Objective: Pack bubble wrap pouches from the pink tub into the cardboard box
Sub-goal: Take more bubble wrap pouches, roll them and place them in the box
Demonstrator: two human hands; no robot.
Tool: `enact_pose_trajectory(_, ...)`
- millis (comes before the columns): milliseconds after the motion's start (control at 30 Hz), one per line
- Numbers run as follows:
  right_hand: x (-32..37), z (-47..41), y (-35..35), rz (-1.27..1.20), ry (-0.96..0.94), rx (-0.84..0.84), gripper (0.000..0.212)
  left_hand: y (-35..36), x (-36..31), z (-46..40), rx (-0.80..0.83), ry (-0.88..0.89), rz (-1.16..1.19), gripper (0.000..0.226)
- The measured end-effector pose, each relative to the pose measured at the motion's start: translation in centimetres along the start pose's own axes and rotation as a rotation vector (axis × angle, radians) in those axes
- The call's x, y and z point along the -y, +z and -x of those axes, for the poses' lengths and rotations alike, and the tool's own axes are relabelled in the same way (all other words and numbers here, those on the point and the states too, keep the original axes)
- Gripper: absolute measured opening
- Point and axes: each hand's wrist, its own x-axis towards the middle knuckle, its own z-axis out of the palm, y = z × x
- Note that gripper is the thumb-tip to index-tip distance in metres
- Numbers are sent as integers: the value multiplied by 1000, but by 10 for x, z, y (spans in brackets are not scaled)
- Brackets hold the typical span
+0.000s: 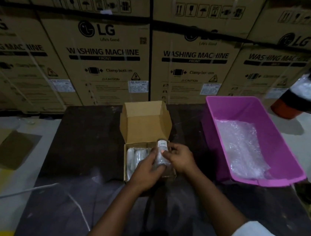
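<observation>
Both hands hold one bubble wrap pouch over the open cardboard box.

Left hand (147, 172) and right hand (178, 159) curl around a labelled pouch (162, 153) just above the cardboard box (146, 124) on the dark table (90, 139). Likely light, soft and crushable, so it is best held along its sides. At least two pouches (135, 158) lie inside; more bubble wrap (242, 147), uncountable, stays in the one pink tub (235, 107).

A dark table (90, 139) fills the lower middle of the frame; an open cardboard box (146, 124) sits at its center, a pink tub (219, 109) at right.
</observation>
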Motion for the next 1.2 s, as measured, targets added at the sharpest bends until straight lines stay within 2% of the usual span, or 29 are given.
enact_pose_trajectory(67,3,1,5,202,-45,-42,32,-1,-1,-8,-6,10,-63,55)
enact_pose_trajectory(233,10,-2,17,463,-59,-37,36,3,-2,-13,-73,-30,-68,35)
enact_pose_trajectory(433,9,1,30,615,-55,-39,35,16,14,-8,-187,-40,-107,45)
enact_pose_trajectory(567,7,-1,40,696,-23,-27,33,15,20,-9,-175,-111,-78,26)
enact_pose_trajectory(667,6,-3,45,728,-15,-33,29,10,18,-10,-108,-90,-78,38)
enact_pose_trajectory(767,-1,-4,48,733,-30,-47,24,7,17,-14,-12,-91,-157,36)
enact_pose_trajectory(900,-4,-9,50,742,-36,-41,24,4,17,-17,15,-92,-199,49)
enact_pose_trajectory(1100,-4,-19,44,819,-18,148,31,5,19,-21,60,-109,-294,49)
enact_pose_trajectory(1200,-4,-16,40,899,-95,166,30,8,17,-21,90,-92,-320,55)
